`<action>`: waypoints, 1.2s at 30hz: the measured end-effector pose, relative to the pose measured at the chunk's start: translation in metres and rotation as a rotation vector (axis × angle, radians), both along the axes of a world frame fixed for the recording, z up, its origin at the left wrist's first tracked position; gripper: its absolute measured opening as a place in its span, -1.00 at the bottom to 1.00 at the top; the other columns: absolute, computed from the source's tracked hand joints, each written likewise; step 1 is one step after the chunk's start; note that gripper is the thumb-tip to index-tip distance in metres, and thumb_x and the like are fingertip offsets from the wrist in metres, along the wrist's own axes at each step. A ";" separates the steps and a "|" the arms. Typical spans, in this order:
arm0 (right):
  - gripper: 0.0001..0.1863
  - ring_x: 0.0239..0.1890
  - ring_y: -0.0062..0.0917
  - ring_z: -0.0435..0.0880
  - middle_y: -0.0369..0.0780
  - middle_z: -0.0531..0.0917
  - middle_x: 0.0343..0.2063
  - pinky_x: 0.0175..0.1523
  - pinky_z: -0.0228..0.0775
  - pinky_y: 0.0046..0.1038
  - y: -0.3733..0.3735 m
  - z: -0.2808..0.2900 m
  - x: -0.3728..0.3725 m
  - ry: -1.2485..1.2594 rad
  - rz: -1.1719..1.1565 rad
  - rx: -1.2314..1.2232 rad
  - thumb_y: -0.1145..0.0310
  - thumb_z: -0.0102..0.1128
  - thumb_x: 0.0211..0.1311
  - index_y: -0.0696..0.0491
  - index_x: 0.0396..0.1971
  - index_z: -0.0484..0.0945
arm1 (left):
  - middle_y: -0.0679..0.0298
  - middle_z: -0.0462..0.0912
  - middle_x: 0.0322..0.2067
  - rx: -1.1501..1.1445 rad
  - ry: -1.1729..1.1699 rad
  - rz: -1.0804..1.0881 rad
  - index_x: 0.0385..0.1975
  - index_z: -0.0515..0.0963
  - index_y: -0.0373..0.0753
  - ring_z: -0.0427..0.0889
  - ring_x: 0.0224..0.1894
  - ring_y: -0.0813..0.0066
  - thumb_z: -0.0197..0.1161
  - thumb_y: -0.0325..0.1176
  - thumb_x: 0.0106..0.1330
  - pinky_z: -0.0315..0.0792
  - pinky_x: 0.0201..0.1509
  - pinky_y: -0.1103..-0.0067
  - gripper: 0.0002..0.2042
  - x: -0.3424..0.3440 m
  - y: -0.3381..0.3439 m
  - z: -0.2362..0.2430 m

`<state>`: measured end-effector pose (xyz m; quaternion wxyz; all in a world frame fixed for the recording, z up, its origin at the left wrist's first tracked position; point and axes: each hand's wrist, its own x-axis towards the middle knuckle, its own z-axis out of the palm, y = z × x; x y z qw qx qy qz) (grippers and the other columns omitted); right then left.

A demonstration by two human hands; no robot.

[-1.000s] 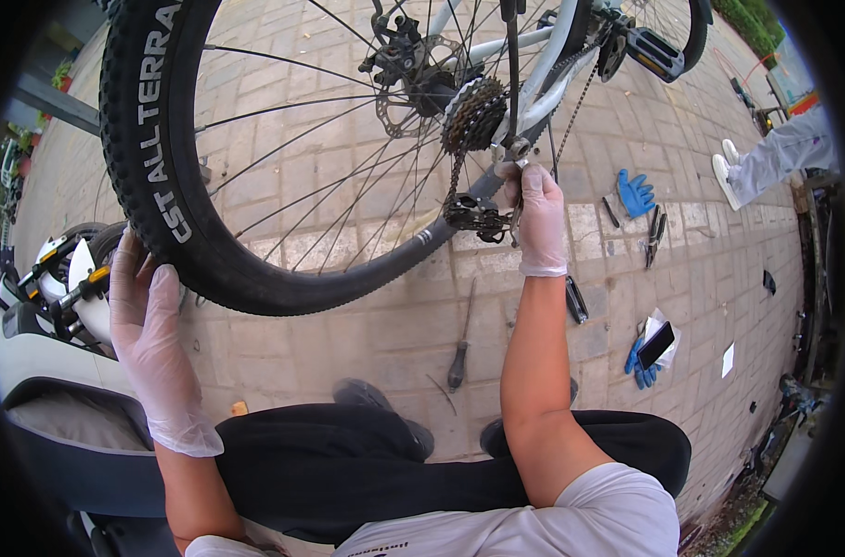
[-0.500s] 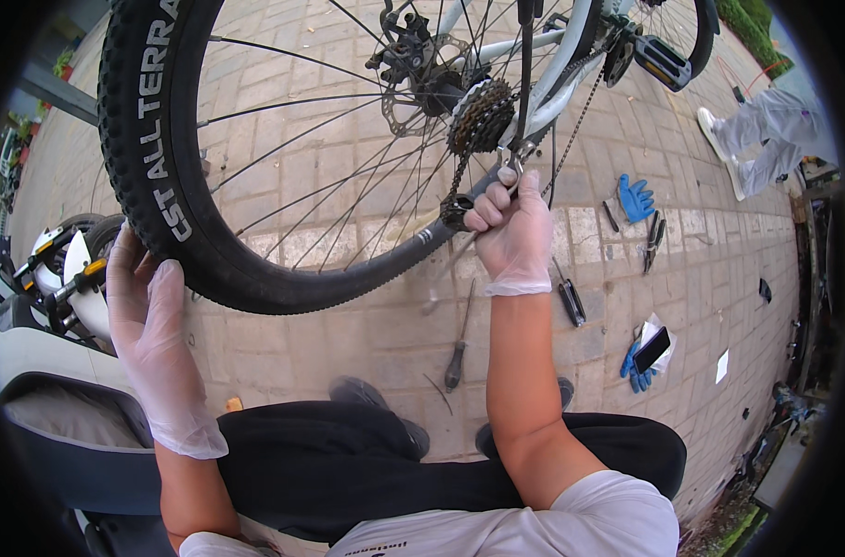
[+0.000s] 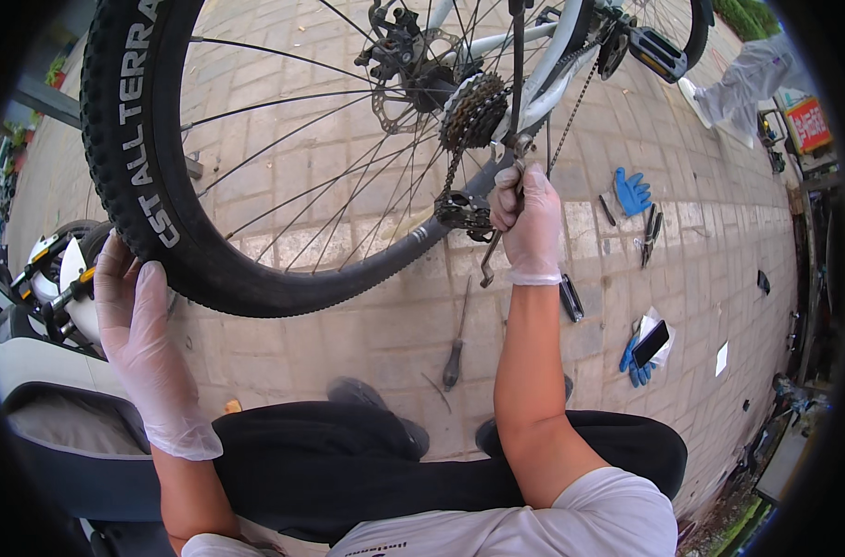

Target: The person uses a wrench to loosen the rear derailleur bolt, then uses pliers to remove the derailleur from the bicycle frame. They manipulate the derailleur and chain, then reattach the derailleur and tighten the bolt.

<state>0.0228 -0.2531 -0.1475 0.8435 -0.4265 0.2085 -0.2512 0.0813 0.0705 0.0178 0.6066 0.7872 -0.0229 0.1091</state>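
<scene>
A bicycle wheel with a knobby black tyre (image 3: 220,290) fills the upper left. My left hand (image 3: 142,320), in a clear glove, grips the tyre's lower left edge, thumb in front and some fingertips hidden. My right hand (image 3: 532,227), gloved likewise, is closed round a metal wrench (image 3: 488,269). The wrench's lower end sticks out below the fist, and its upper end is at the rear axle, beside the white frame (image 3: 550,88). Left of that hand are the rear sprockets (image 3: 475,111) and the derailleur (image 3: 463,212). The chain (image 3: 574,118) hangs slack to the right.
On the paving lie a screwdriver (image 3: 454,362), a folding tool (image 3: 571,297), pliers (image 3: 651,239), a blue glove (image 3: 632,191) and a phone (image 3: 651,343) on another glove. A white scooter (image 3: 60,353) stands at left. Another person's legs (image 3: 752,84) show at upper right.
My right hand has moved slightly right, and the wrench in it now stands steeper. The wheel and my left hand sit slightly further left in the view. The other person's legs have shifted.
</scene>
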 end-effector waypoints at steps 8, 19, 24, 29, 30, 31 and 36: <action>-0.63 -0.67 -0.80 0.18 -0.44 0.35 -0.67 -0.58 -0.04 -0.65 -0.016 -0.012 -0.002 0.067 0.035 -0.207 0.12 -0.01 0.47 0.09 -0.45 0.52 | 0.15 0.52 0.07 0.012 -0.005 -0.031 0.27 0.31 -0.33 0.48 0.11 0.46 0.13 -0.43 0.38 0.26 0.28 0.57 -0.54 -0.005 0.000 0.005; -0.62 -0.67 -0.74 0.12 -0.45 0.24 -0.69 -0.56 -0.08 -0.62 0.006 0.005 0.008 -0.034 0.023 0.114 0.07 -0.09 0.49 0.02 -0.46 0.44 | 0.20 0.50 0.09 0.041 0.019 -0.036 0.28 0.31 -0.37 0.45 0.12 0.53 0.10 -0.42 0.40 0.21 0.27 0.61 -0.54 -0.006 -0.002 0.003; -0.56 -0.69 -0.67 -0.02 -0.45 0.06 -0.70 -0.57 -0.13 -0.55 0.035 0.054 0.020 -0.354 0.052 1.039 -0.05 -0.32 0.52 -0.06 -0.47 0.32 | 0.23 0.51 0.07 0.103 -0.011 -0.002 0.26 0.32 -0.37 0.46 0.09 0.53 0.09 -0.45 0.39 0.23 0.25 0.63 -0.56 -0.005 -0.003 -0.002; -0.59 -0.68 -0.67 0.08 -0.42 0.18 -0.69 -0.56 -0.03 -0.54 0.043 0.065 0.005 -0.187 -0.070 0.818 0.02 -0.21 0.51 0.00 -0.45 0.38 | 0.23 0.48 0.12 0.132 -0.035 0.015 0.25 0.33 -0.34 0.45 0.12 0.50 0.06 -0.41 0.41 0.24 0.24 0.54 -0.57 0.004 0.006 -0.002; -0.59 -0.68 -0.68 0.11 -0.43 0.21 -0.69 -0.56 -0.01 -0.55 0.042 0.060 0.000 -0.114 -0.070 0.707 0.03 -0.19 0.51 0.01 -0.45 0.40 | 0.24 0.48 0.12 0.128 -0.051 -0.009 0.26 0.32 -0.34 0.45 0.11 0.50 0.06 -0.38 0.42 0.24 0.23 0.52 -0.57 0.005 0.007 -0.003; -0.59 -0.67 -0.70 0.14 -0.42 0.24 -0.68 -0.55 0.00 -0.58 0.036 0.052 -0.002 -0.082 -0.060 0.503 0.04 -0.16 0.50 0.03 -0.45 0.42 | 0.25 0.48 0.11 0.134 -0.066 0.026 0.26 0.32 -0.33 0.45 0.11 0.50 0.06 -0.35 0.43 0.24 0.21 0.51 -0.57 0.006 0.007 -0.003; -0.59 -0.64 -0.77 0.23 -0.41 0.38 -0.65 -0.53 0.01 -0.67 0.005 0.007 -0.004 0.062 0.033 -0.054 0.08 -0.04 0.47 0.08 -0.45 0.52 | 0.22 0.48 0.08 0.079 -0.050 0.085 0.28 0.29 -0.28 0.42 0.07 0.46 0.06 -0.25 0.45 0.21 0.17 0.46 -0.55 0.007 0.004 -0.004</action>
